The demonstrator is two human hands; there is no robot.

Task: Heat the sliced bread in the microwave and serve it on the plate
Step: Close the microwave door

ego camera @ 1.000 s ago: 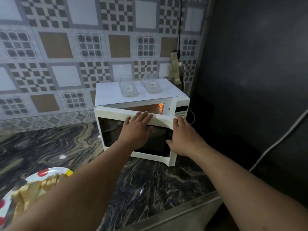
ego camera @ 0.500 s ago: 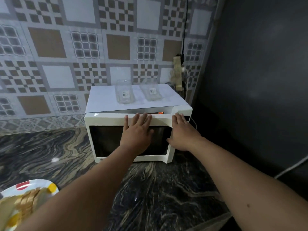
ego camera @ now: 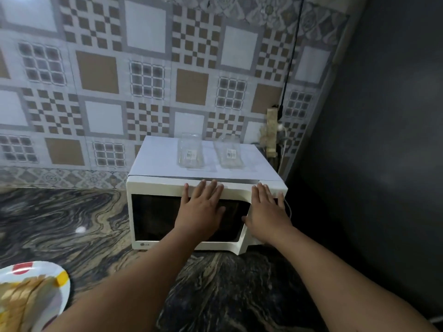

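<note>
Hands first: our left hand point(ego camera: 203, 207) lies flat on the door of the microwave point(ego camera: 153, 188), fingers straight, holding nothing. Our right hand point(ego camera: 266, 209) lies flat on the right end of the door, fingers straight too, with nothing in its grip. A moment ago the door stood a little open and an orange light glowed inside. Now the door is pushed flat and the glow is gone, so we think the door is shut.

The sliced bread point(ego camera: 16, 300) sits on the plate point(ego camera: 60, 293), low on our left, near the front edge of the tabletop point(ego camera: 60, 219). We cannot see inside the microwave through its dark window. So we cannot tell if this bread is warm already or waits its turn.

The microwave is tucked in the corner, with a dark wall point(ego camera: 371, 164) just beside its right side. That leaves little room for our right arm. On the left the tabletop has more room for moving. Two clear boxes point(ego camera: 190, 153) rest on top of the microwave, so a hard bump could shake them.
</note>
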